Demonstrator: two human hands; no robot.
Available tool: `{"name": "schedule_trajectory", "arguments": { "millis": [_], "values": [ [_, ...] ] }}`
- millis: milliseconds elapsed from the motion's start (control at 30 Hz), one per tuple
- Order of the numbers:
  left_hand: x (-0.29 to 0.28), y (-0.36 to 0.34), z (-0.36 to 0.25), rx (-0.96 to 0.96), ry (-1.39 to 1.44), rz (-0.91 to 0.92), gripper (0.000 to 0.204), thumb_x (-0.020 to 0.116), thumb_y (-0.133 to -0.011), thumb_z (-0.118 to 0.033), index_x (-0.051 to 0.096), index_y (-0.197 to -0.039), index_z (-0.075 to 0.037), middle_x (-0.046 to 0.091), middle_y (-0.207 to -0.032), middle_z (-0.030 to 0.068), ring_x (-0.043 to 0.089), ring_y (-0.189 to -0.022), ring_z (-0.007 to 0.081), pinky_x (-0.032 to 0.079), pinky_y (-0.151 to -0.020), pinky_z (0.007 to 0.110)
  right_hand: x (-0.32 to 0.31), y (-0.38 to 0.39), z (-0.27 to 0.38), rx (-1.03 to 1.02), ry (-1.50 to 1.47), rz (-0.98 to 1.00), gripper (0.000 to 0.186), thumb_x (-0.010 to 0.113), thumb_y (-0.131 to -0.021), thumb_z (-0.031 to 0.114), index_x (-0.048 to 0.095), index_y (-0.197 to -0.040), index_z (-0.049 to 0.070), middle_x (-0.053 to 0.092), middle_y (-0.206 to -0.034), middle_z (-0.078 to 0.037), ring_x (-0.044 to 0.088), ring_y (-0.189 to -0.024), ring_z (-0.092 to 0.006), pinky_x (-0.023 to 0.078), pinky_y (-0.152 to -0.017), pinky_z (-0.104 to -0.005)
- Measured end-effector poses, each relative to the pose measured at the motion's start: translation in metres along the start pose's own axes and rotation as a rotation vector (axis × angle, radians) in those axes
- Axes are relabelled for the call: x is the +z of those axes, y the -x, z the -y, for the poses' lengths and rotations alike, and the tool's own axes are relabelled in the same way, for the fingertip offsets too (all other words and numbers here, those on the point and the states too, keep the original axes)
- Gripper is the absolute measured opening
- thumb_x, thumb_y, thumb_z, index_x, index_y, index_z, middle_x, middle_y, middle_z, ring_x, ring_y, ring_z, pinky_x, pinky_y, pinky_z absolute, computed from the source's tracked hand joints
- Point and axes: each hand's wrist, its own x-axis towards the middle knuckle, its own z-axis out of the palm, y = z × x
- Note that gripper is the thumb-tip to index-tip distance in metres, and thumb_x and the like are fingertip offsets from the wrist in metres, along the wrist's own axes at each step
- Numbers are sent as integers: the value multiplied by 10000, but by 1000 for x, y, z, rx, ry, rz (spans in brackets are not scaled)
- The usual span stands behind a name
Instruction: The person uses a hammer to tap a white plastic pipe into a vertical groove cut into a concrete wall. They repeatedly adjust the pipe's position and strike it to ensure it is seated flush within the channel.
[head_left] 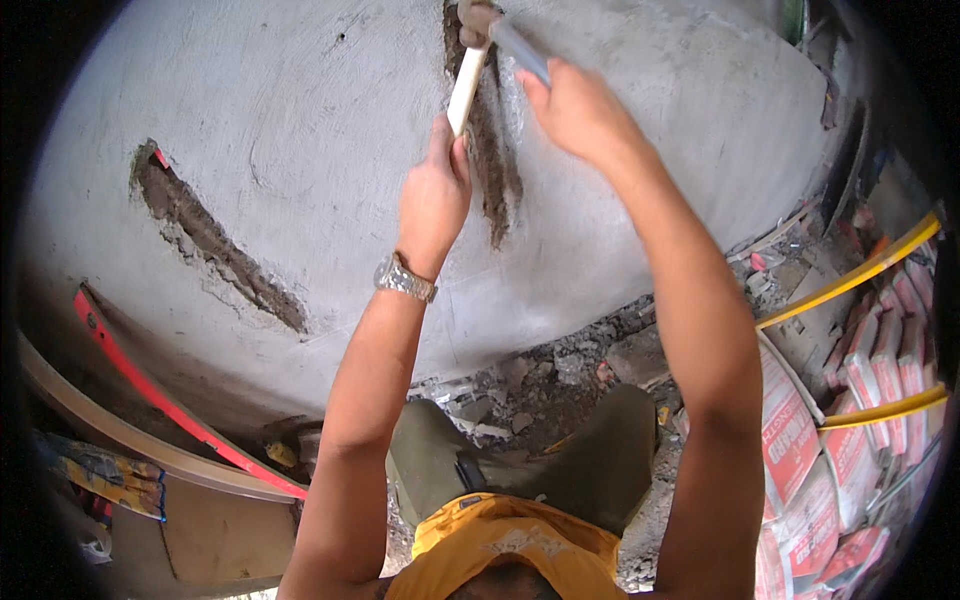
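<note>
The left hand (436, 195) grips a pale bar (465, 92), the right hand (583, 108) a hammer (518, 47). A glancing blow could strike the left hand.

Hammer (517, 46) apparently against bar (466, 90), before wall (330, 130)

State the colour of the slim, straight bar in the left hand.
The slim, straight bar is creamy white, clearest in the head view.

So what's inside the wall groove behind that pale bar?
Rough, brownish broken material shows in the groove, above and below where the pale bar crosses it. Whatever lies directly behind the bar and the hammer is covered.
</note>
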Motion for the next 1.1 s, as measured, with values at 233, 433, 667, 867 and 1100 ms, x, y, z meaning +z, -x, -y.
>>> {"name": "schedule_trajectory", "arguments": {
  "millis": [233, 433, 667, 867, 1100],
  "values": [
    [-7, -3, 4, -9, -50, 40, 441, 529, -1071, -294, 459, -1454, -87, 661, -678, 246, 665, -606, 451, 503, -514, 550, -3, 9, 20, -56, 4, -77, 489, 524, -1061, 437, 621, -1048, -42, 707, -858, -324, 715, -831, -495, 577, -730, -572],
    [-14, -4, 13, 5, -31, 19, 388, 569, -1061, -237, 513, -1410, -76, 647, -716, 278, 670, -633, 455, 483, -520, 533, -2, -1, 25, -39, 19, -31, 510, 547, -1054, 443, 630, -1001, -58, 692, -808, -296, 691, -792, -485, 540, -707, -534],
    [-17, -8, 6, 18, -62, 48, 377, 557, -1065, -259, 540, -1394, -76, 651, -744, 287, 676, -669, 465, 494, -551, 535, -14, -13, 9, 89, 73, 171, 530, 544, -1057, 460, 628, -1006, -61, 681, -754, -271, 703, -723, -438, 546, -679, -512],
    [-15, -7, 5, 7, -87, 76, 372, 554, -1064, -248, 535, -1393, -74, 663, -782, 291, 680, -693, 469, 501, -560, 537, 10, 1, 1, -46, -120, -130, 537, 547, -1049, 476, 632, -1015, -53, 696, -771, -259, 704, -744, -435, 541, -680, -500],
    [-24, -11, 7, 29, -102, 65, 403, 548, -1067, -245, 516, -1427, -66, 659, -785, 301, 683, -703, 471, 505, -567, 525, 2, -2, 15, -17, -104, -138, 530, 546, -1047, 467, 606, -985, -56, 682, -747, -269, 694, -740, -462, 541, -680, -516]
  ]
}}
